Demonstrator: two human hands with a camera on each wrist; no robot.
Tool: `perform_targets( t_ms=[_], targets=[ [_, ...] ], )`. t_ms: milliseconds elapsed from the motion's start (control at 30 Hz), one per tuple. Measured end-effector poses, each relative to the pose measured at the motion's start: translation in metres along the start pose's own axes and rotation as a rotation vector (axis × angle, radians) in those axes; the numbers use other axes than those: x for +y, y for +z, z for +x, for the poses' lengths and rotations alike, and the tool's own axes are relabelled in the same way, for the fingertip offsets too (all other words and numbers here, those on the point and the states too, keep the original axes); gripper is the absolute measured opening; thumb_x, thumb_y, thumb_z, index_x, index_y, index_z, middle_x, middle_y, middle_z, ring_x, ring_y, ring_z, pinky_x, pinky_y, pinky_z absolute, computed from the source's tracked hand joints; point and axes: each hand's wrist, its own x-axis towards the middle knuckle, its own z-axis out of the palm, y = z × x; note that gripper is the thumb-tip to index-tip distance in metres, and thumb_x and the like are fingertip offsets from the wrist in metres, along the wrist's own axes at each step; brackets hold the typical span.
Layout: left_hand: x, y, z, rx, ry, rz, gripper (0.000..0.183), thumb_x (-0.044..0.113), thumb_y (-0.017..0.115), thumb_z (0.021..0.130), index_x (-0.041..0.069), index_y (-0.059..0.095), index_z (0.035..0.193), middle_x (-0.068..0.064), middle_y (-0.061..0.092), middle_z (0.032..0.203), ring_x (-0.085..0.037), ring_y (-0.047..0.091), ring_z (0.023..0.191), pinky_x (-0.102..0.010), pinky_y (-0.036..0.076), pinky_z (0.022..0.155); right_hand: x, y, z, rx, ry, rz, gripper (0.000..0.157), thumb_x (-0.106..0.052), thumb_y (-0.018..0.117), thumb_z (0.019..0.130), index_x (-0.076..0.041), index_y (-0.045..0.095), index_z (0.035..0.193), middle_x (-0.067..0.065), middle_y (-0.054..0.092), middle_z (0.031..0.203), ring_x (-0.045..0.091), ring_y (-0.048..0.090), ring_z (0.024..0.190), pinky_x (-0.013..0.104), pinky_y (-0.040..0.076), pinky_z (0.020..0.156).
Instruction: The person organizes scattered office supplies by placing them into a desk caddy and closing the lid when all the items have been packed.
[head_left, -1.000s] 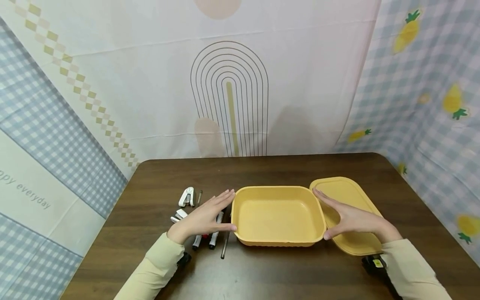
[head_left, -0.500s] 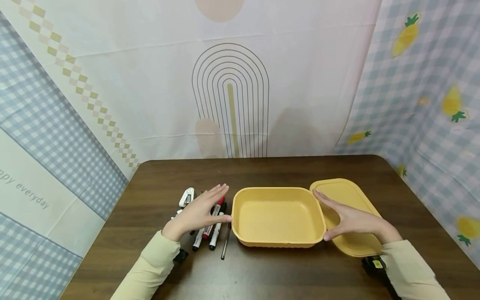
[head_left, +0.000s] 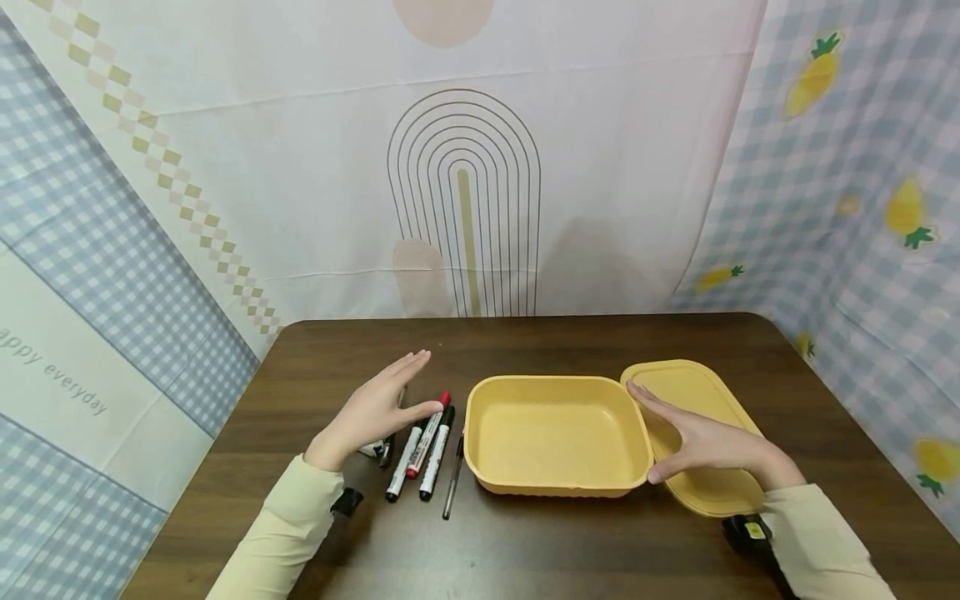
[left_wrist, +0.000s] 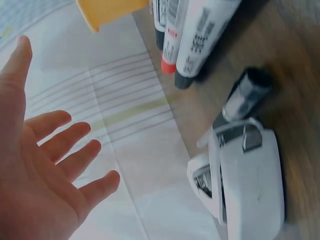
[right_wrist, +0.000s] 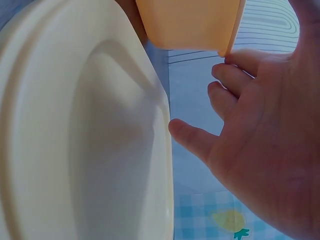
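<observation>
A yellow rectangular plastic container (head_left: 557,437) stands on the table with nothing in it. My left hand (head_left: 366,418) hovers to its left, fingers straight and thumb spread, palm facing right and holding nothing. Below and beside that hand lie a red-capped marker (head_left: 429,437), black-capped markers (head_left: 437,458) and a thin dark pen (head_left: 453,479). A white stapler (left_wrist: 254,185) shows in the left wrist view but is mostly covered by the hand in the head view. My right hand (head_left: 701,437), thumb and fingers spread, is at the container's right rim, its fingertips touching or nearly touching it.
A yellow lid (head_left: 693,383) lies flat on the table right of the container, partly under my right hand. The dark wooden table (head_left: 525,550) meets a patterned cloth (head_left: 330,208) at the back. Checked cloth hangs at both sides.
My left hand has drawn back leftward from the container's left rim, uncovering the markers and hiding the stapler. My right hand and the container have stayed in place.
</observation>
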Motion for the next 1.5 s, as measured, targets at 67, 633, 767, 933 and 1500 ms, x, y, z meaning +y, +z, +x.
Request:
perform_targets(
  t_ms=[67,633,767,933,1500],
  targets=[
    [-0.004,-0.003,-0.001,0.016,-0.009,-0.004,0.090,0.061,0.065,0.090,0.010,0.036,0.157,-0.007,0.035,0.161,-0.028,0.030,0.148,-0.053,0.031,0.115,0.000,0.001,0.000,0.001,-0.001,0.003,0.121,-0.027,0.089,0.077,-0.029,0.003,0.163,0.020,0.003,0.167,0.042,0.009,0.148,0.017,0.025,0.108],
    [-0.035,-0.023,-0.012,0.167,-0.164,-0.042,0.077,0.043,0.069,0.095,0.007,0.038,0.156,-0.018,0.041,0.156,-0.038,0.038,0.142,-0.057,0.032,0.112,-0.003,0.002,-0.001,0.007,-0.011,0.036,0.119,-0.024,0.088,0.078,-0.024,0.005,0.164,0.020,0.001,0.167,0.043,0.007,0.148,0.012,0.022,0.105],
    [-0.040,-0.026,-0.014,0.183,-0.194,-0.049,0.075,0.035,0.071,0.095,0.005,0.038,0.155,-0.021,0.041,0.154,-0.040,0.038,0.141,-0.057,0.031,0.112,-0.002,0.001,-0.002,0.005,-0.011,0.036,0.119,-0.024,0.088,0.079,-0.025,0.004,0.164,0.020,0.001,0.166,0.043,0.007,0.148,0.012,0.022,0.105],
    [-0.047,-0.028,-0.016,0.188,-0.224,-0.057,0.075,0.033,0.072,0.094,0.005,0.038,0.155,-0.022,0.040,0.155,-0.041,0.036,0.142,-0.057,0.031,0.113,-0.003,-0.001,-0.002,0.005,-0.008,0.028,0.118,-0.025,0.087,0.079,-0.027,0.004,0.163,0.019,0.001,0.167,0.041,0.008,0.148,0.013,0.024,0.106],
    [-0.063,-0.025,-0.024,0.136,-0.272,-0.103,0.076,0.030,0.072,0.094,0.003,0.037,0.155,-0.027,0.038,0.154,-0.045,0.034,0.142,-0.060,0.029,0.112,0.002,0.001,-0.001,0.001,-0.019,0.050,0.118,-0.024,0.088,0.079,-0.028,0.005,0.163,0.019,0.002,0.167,0.041,0.009,0.148,0.014,0.024,0.106]
  ],
)
